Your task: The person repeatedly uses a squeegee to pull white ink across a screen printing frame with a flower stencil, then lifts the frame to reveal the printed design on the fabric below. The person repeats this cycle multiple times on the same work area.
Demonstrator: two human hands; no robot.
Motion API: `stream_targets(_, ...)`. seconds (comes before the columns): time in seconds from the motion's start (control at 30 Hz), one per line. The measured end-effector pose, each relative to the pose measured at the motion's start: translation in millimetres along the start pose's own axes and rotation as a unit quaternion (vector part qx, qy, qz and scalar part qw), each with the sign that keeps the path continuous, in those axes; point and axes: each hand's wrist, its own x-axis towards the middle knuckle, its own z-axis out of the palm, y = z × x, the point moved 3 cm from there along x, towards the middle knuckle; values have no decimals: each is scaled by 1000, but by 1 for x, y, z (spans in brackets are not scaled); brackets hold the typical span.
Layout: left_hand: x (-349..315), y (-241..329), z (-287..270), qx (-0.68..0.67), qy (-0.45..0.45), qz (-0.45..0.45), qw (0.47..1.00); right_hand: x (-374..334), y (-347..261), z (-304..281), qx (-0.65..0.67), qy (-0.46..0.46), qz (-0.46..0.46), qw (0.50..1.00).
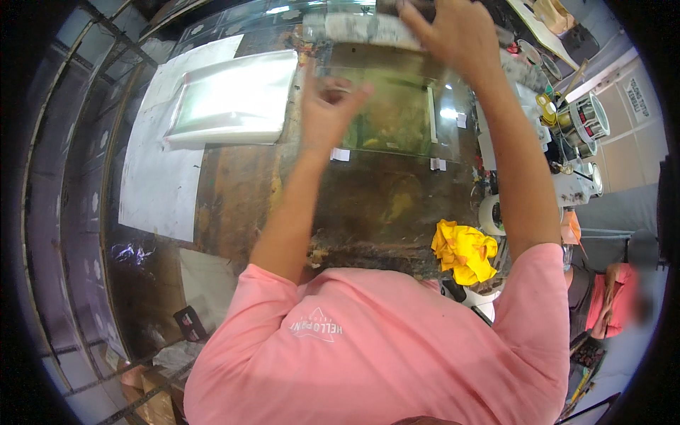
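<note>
My left hand (327, 110) hovers over the left side of a greenish see-through panel (397, 117), thumb and fingers apart. Nothing shows in its grasp, though it is a little blurred. To its left rests a stack of clear, shiny plastic sheets or bags (237, 95). My right hand (460, 35) reaches to the far side, beside a paint-stained pale bar (354, 28). Its thumb sticks out to the left near a dark object; the fingers run out at the picture's upper edge, so what they hold, if anything, stays hidden.
Small white tabs (340, 154) lie along the panel's near edge. A crumpled yellow cloth (464, 251) is at the table's near right. Paint cans (584, 120) crowd the right side. White sheets (163, 177) lie left, beside metal racks (67, 177). Another person (610, 301) is far right.
</note>
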Motion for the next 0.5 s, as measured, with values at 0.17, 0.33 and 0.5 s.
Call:
stream_targets(0.17, -2, 28, -32, -87, -80, -15, 993, -89, 2, 35, -81, 19, -68, 994)
stream_targets(0.33, -78, -27, 8, 320, -176, 75, 928, -75, 1, 34, -71, 38, -97, 992)
stream_targets(0.5, -112, -81, 87, 503, -280, 211, 790, -29, -5, 7, -37, 17, -63, 997)
